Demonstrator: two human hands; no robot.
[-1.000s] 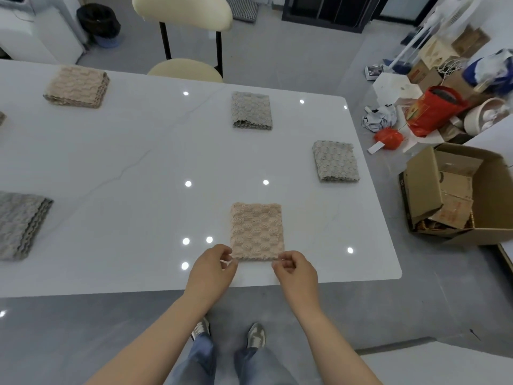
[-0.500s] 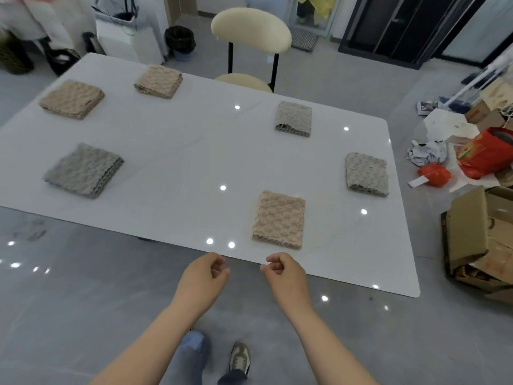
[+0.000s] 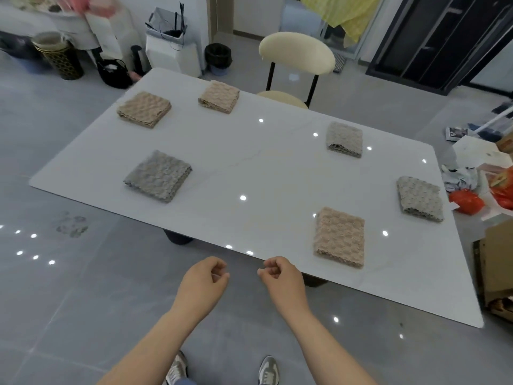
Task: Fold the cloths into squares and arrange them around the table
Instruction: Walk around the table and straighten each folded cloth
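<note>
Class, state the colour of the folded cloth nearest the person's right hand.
Beige, with a bumpy texture: the cloth shows best in the head view.

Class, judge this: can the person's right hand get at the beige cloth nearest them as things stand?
Probably yes. The right hand hovers at the near edge of the table, holding nothing; the beige cloth lies flat just beyond and to its right, with nothing between them.
</note>
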